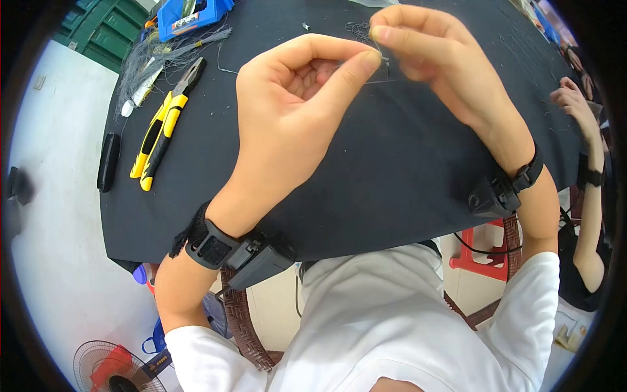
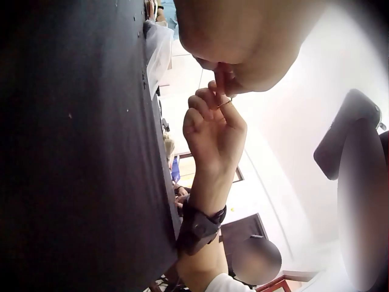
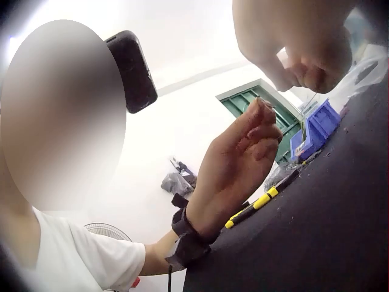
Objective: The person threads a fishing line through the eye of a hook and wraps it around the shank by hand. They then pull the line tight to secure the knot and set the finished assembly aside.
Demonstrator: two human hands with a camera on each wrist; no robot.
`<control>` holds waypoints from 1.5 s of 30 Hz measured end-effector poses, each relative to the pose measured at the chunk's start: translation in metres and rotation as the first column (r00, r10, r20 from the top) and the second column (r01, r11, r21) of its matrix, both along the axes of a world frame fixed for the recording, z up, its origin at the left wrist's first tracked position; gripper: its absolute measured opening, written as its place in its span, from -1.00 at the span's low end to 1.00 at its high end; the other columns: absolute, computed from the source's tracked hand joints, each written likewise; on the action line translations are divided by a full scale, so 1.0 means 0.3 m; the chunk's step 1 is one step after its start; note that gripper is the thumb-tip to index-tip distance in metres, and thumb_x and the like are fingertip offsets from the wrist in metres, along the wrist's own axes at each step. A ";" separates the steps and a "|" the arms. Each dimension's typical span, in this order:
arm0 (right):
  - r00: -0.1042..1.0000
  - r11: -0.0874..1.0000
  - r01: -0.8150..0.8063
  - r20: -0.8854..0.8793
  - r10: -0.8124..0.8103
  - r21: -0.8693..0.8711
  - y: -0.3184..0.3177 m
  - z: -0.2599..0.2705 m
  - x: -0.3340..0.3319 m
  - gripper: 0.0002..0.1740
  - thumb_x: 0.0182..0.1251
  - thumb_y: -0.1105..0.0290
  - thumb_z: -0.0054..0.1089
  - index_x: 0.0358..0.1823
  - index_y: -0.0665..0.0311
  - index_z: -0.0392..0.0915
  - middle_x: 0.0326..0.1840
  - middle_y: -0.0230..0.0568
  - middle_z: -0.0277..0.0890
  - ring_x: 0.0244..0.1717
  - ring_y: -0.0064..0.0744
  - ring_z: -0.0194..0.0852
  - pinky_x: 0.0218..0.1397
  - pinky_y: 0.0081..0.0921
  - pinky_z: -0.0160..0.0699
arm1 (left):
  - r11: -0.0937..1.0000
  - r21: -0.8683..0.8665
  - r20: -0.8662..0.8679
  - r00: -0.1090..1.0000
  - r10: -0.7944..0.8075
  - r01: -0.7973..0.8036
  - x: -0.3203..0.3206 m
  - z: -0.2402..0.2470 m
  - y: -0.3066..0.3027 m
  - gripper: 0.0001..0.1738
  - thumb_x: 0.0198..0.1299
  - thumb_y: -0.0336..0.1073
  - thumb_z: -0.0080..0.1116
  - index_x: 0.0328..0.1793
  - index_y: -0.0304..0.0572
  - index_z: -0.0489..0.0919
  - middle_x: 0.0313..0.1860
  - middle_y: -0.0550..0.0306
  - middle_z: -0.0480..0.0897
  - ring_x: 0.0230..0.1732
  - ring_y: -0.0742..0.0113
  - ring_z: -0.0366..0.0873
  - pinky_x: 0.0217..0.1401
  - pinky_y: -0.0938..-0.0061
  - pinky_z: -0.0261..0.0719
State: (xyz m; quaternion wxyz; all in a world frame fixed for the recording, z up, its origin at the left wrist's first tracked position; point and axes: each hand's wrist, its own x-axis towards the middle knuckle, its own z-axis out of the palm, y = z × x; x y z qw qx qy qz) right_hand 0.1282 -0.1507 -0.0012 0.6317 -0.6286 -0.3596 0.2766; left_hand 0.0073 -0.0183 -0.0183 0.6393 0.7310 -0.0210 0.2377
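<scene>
My left hand (image 1: 284, 114) is raised over the black table, thumb and index finger pinching a small thin metal piece (image 1: 385, 63) whose end pokes out past the fingertips. Close beside it, my right hand (image 1: 447, 62) pinches a fine strand between thumb and index finger, just above the left fingertips. A thin, gold-looking stretch of the strand (image 2: 225, 104) shows against the right fingers in the left wrist view. The exact kind of the metal piece is too small to tell. Behind the hands lies a small tangle of thin metal bits (image 1: 358, 29).
Yellow-and-black pliers (image 1: 160, 134) lie left on the black table (image 1: 392, 176), near a bundle of grey strands (image 1: 147, 62) and a black case (image 1: 108, 162). A blue bin (image 1: 189, 23) stands at the back left. Another person's hand (image 1: 573, 101) is at the right edge.
</scene>
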 end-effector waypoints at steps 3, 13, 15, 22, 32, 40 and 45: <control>0.998 0.998 -0.052 -0.029 0.050 -0.040 -0.006 -0.033 -0.004 -0.87 0.15 0.36 0.10 -0.35 0.26 0.51 -0.59 -0.60 0.25 -0.62 -0.81 -0.03 -0.60 -0.77 -0.08 | 0.996 -0.089 0.025 1.000 -0.008 0.010 0.005 -0.012 -0.001 -0.81 0.10 -0.44 0.14 -0.15 -0.35 0.55 -0.27 0.13 0.60 -0.25 0.55 0.52 -0.16 0.77 0.43; 0.889 0.983 -0.182 -0.428 0.161 -0.009 0.001 -0.052 -0.082 -0.90 0.17 0.39 0.08 -0.43 0.25 0.46 -0.59 -0.61 0.18 -0.64 -0.85 -0.04 -0.64 -0.82 -0.10 | 0.964 -0.266 0.001 1.000 -0.002 0.003 0.007 -0.023 0.009 -0.77 0.12 -0.36 0.14 -0.12 -0.30 0.56 -0.23 0.16 0.59 -0.31 0.65 0.42 -0.25 0.77 0.30; 0.858 0.980 -0.195 -0.479 0.187 0.032 0.004 -0.057 -0.094 -0.90 0.17 0.38 0.09 -0.42 0.25 0.45 -0.58 -0.60 0.19 -0.63 -0.84 -0.01 -0.64 -0.82 -0.08 | 0.960 -0.280 -0.007 1.000 0.006 -0.008 0.010 -0.026 0.011 -0.77 0.11 -0.34 0.15 -0.12 -0.29 0.56 -0.23 0.17 0.59 -0.35 0.67 0.39 -0.28 0.78 0.27; 0.803 0.974 -0.214 -0.553 0.222 0.079 0.010 -0.059 -0.113 -0.91 0.17 0.39 0.09 -0.37 0.25 0.46 -0.56 -0.53 0.23 -0.54 -0.78 0.11 -0.57 -0.78 0.02 | 0.936 -0.352 -0.014 1.000 -0.017 0.011 0.016 -0.040 0.002 -0.78 0.13 -0.34 0.12 -0.13 -0.29 0.56 -0.23 0.17 0.60 -0.31 0.63 0.43 -0.23 0.72 0.33; 0.816 0.979 -0.193 -0.545 0.193 0.058 0.008 -0.072 -0.119 -0.91 0.14 0.37 0.12 -0.38 0.21 0.46 -0.38 -0.43 0.39 -0.38 -0.69 0.30 -0.26 -0.74 0.28 | 0.918 -0.397 -0.038 0.999 -0.026 0.009 0.010 -0.027 -0.004 -0.77 0.17 -0.34 0.07 -0.09 -0.30 0.53 -0.21 0.13 0.59 -0.28 0.58 0.48 -0.27 0.71 0.44; 0.845 0.986 -0.164 -0.512 0.156 0.030 0.013 -0.065 -0.125 -0.93 0.12 0.41 0.12 -0.38 0.21 0.46 -0.40 -0.39 0.41 -0.35 -0.66 0.32 -0.27 -0.76 0.27 | 0.930 -0.366 -0.029 0.999 -0.044 0.030 0.001 -0.014 -0.004 -0.77 0.17 -0.34 0.07 -0.11 -0.31 0.55 -0.36 0.20 0.57 -0.43 0.66 0.40 -0.37 0.77 0.37; 0.999 0.999 -0.042 0.009 0.042 -0.018 0.007 -0.072 -0.098 -0.82 0.15 0.43 0.11 -0.21 0.28 0.46 -0.27 -0.34 0.45 -0.19 -0.62 0.40 -0.10 -0.71 0.33 | 0.928 -0.373 0.059 0.998 0.007 0.015 0.017 -0.013 0.012 -0.82 0.10 -0.39 0.14 -0.25 -0.40 0.54 -0.44 0.14 0.59 -0.46 0.57 0.50 -0.40 0.73 0.44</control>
